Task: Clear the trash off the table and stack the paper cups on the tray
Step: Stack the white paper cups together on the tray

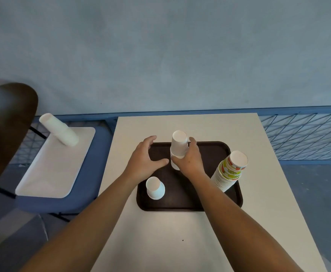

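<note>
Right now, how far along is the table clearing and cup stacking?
Done: the table shows no trash beyond a tiny dark speck, and a tall patterned stack stands on the dark tray. In hand: the right hand grips a short white stack on the tray; the left hand is open beside it. Left: one lone white cup sits upside down on the tray, not yet stacked.

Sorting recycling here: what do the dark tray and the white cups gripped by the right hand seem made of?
The tray looks like moulded plastic, dark brown with a dull sheen: one piece, rounded corners, raised rim. The white cups look like paper: matte walls, thin nested edges; any coating cannot be told.
</note>
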`<control>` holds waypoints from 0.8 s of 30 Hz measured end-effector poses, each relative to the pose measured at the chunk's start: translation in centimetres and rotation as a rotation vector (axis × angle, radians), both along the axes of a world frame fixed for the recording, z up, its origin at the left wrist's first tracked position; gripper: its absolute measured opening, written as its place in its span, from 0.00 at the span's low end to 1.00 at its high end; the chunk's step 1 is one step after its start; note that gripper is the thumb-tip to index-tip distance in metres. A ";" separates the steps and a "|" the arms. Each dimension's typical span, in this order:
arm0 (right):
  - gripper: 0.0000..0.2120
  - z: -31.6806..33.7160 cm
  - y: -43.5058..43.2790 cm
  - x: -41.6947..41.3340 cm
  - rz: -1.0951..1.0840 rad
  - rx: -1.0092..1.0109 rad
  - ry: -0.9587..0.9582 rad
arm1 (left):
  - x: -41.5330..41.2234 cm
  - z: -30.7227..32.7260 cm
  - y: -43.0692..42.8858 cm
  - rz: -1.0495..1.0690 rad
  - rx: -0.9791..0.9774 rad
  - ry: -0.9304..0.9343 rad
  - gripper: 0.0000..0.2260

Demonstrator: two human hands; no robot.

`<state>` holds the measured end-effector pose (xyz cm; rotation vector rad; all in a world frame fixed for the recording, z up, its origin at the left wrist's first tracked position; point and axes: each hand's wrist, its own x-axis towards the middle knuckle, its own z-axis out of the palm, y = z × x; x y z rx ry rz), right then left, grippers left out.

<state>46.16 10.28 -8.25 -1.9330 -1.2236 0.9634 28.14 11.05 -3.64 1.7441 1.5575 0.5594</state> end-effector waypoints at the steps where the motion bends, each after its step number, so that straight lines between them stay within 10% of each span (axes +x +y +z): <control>1: 0.49 0.1 -0.8 0.0 -0.008 0.010 0.020 | -0.5 0.3 -0.5 0.013 0.004 -0.018 0.39; 24: 0.27 5.8 -13.8 -14.7 0.256 0.356 0.020 | -17.1 2.4 -15.5 0.370 0.046 -0.299 0.27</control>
